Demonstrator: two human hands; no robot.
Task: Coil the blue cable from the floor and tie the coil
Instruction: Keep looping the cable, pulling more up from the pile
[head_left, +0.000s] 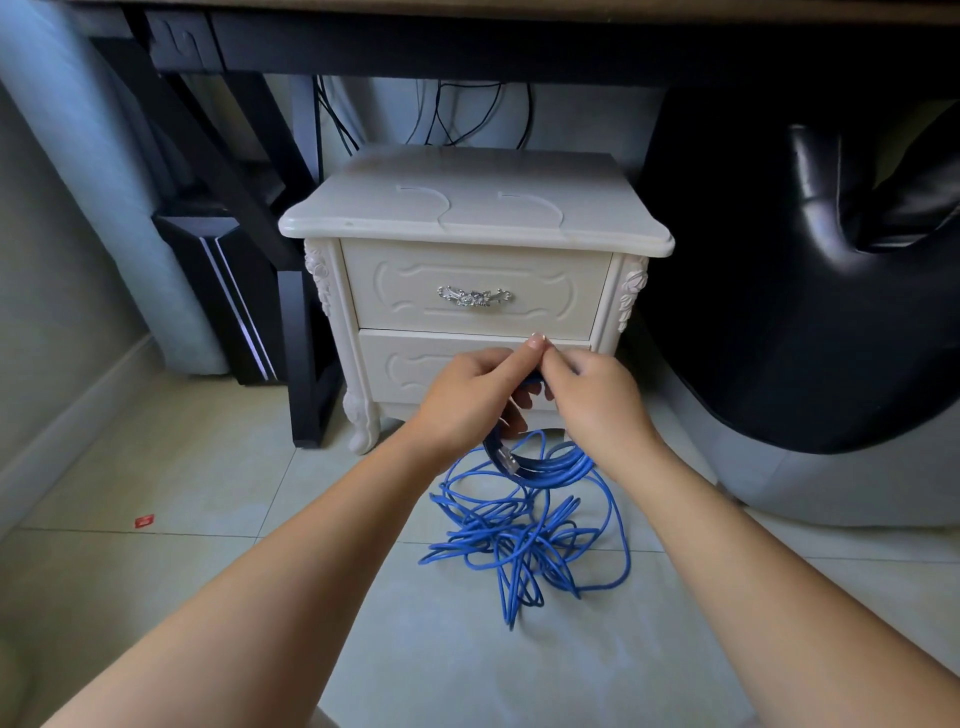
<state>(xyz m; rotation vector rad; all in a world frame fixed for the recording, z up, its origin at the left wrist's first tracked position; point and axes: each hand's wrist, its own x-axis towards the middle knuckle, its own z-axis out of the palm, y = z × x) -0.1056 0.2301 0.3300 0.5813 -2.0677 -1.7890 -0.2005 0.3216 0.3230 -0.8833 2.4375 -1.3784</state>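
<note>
Blue network cable (524, 540), thin and round, lies mostly in a loose tangle on the pale tiled floor (208, 467) right below the hands. A few gathered loops rise out of it to the fingers. Now the left hand (470, 395): fingers curled round the top of those loops, with one fingertip poking up against the other hand. The right hand (589, 395) is closed on the same bundle from the opposite side, knuckles almost meeting the left. No slack shows between fingers and cable on either side. A clear plastic plug (508, 460) on the cable's end hangs just below the left hand, against the hanging loops.

Room to move: straight beyond the hands, and close, stands a white carved wooden nightstand (467, 223) with two drawers. The hands are level with its lower drawer front. Its curved foot (363, 426) sits just left of the left wrist. Further left comes a black desk leg (306, 338), then bare tile out to the grey skirting board (67, 410). A small red scrap (144, 521) lies there, well apart from the cable. Right of the right hand a glossy black leather seat (779, 322) bulges in, its lower edge near that forearm. Back toward the person, bare tile runs under both forearms.
</note>
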